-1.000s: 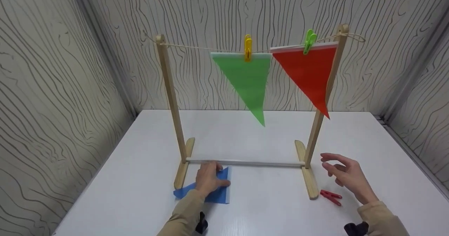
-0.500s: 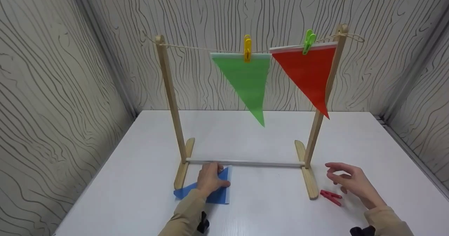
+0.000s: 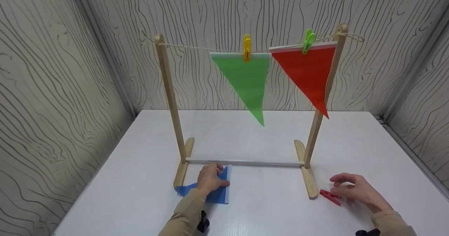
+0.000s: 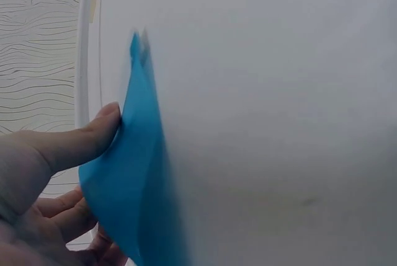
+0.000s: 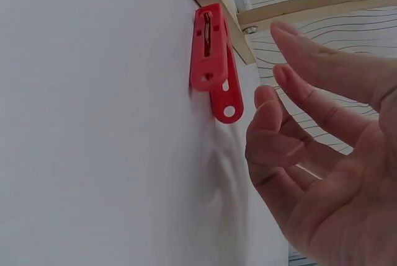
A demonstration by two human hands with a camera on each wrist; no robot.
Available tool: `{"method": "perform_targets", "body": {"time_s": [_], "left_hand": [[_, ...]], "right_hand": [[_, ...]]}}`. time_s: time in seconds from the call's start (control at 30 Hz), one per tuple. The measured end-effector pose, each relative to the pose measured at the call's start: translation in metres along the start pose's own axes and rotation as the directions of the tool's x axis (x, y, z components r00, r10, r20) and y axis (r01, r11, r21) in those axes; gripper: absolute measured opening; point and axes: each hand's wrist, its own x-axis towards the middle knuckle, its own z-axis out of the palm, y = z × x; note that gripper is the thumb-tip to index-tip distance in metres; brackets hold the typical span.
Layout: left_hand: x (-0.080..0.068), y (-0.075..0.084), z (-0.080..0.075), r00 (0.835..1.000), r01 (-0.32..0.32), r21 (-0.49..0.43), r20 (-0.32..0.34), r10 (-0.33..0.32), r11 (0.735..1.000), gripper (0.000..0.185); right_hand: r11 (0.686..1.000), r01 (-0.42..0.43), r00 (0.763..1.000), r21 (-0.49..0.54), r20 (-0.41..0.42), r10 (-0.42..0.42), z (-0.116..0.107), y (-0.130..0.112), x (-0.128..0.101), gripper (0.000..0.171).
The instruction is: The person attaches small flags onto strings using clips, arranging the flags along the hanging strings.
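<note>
My left hand [image 3: 209, 180] holds a blue triangular pennant [image 3: 221, 194] with a white strip along one edge, low over the table behind the left foot of a wooden stand. Thumb and fingers lie on opposite sides of the pennant [image 4: 133, 173] in the left wrist view, and part of it is hidden by the hand. Just above a red clothespin [image 3: 328, 196] at the right, my right hand [image 3: 363, 191] hovers with bent, parted fingers and holds nothing. A gap shows between that hand [image 5: 329, 148] and the clothespin [image 5: 209, 58] in the right wrist view.
The wooden stand [image 3: 172, 102] carries a string [image 3: 196, 47] between its posts. A yellow clothespin [image 3: 247, 48] holds a green pennant [image 3: 247, 78] on it; a light green clothespin [image 3: 308, 41] holds a red pennant [image 3: 308, 67]. A white bar [image 3: 245, 162] joins the feet.
My right hand has moved down and to the right, closer to the red clothespin. The left hand has barely shifted; the blue pennant's tip has moved slightly.
</note>
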Motion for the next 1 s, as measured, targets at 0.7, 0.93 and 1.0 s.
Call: {"method": "perform_targets", "body": {"time_s": [0.7,0.93,1.0], "left_hand": [[0.000,-0.003,-0.011,0.998,0.037,-0.108,0.048,-0.032,0.993,0.053],[0.002,-0.004,-0.016,0.999,0.014,-0.171,0.035,-0.008,0.985,0.055],[0.002,-0.004,-0.018,0.999,0.024,-0.194,0.030,-0.018,0.981,0.056]], "right_hand": [[0.969,0.022,0.997,-0.245,0.074,-0.004,0.006,0.000,-0.001,0.055],[0.961,-0.024,0.998,-0.277,0.043,0.037,0.009,-0.004,0.001,0.047],[0.959,-0.026,0.999,-0.282,0.036,0.037,0.009,-0.005,0.000,0.043]]}}
